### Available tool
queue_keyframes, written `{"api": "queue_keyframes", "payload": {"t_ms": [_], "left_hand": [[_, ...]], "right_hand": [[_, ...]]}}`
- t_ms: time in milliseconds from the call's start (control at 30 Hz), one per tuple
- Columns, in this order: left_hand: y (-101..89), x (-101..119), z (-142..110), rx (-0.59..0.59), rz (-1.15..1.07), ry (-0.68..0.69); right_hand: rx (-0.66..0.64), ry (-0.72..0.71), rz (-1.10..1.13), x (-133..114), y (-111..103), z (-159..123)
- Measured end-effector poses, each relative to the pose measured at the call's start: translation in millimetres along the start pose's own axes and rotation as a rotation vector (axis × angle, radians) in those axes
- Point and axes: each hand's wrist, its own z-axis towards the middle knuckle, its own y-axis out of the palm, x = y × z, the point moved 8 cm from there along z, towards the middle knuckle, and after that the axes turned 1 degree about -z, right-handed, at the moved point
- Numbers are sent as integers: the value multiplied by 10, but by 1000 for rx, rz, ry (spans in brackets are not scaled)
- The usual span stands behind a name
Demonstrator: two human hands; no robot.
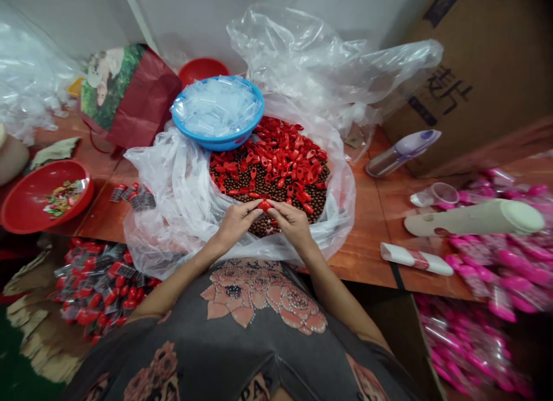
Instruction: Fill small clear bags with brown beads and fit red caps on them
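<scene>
My left hand [237, 219] and my right hand [291, 221] meet fingertip to fingertip over the near edge of a heap, both pinched on one small red plastic piece [264, 205]. The heap lies in an open clear plastic bag [173, 199] on the wooden table: many red plastic pieces [280, 159] on top of small dark brown beads [259, 188]. A blue bowl [218, 137] full of small clear bags rests on the bag's far left rim.
A red bowl [26, 205] with mixed bits sits at the left, packed red items [95, 286] below the table edge. To the right lie a cream handled tool [475, 218], a white roll [417, 260], a small clear cup [440, 193], pink packets [510, 268] and a cardboard box [484, 72].
</scene>
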Motion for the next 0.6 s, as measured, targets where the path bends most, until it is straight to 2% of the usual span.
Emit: {"api": "queue_keyframes", "payload": {"t_ms": [133, 300, 433, 600], "left_hand": [[46, -104, -43, -14, -264, -79], [142, -250, -193, -36, -524, -292], [328, -261, -308, -133, -660, -364], [449, -325, -368, -51, -767, -430]], "right_hand": [[-52, -119, -266, -124, 133, -91], [20, -190, -353, -230, 231, -269], [-37, -236, -433, -300, 314, -358], [-105, -315, -581, -420, 347, -416]]}}
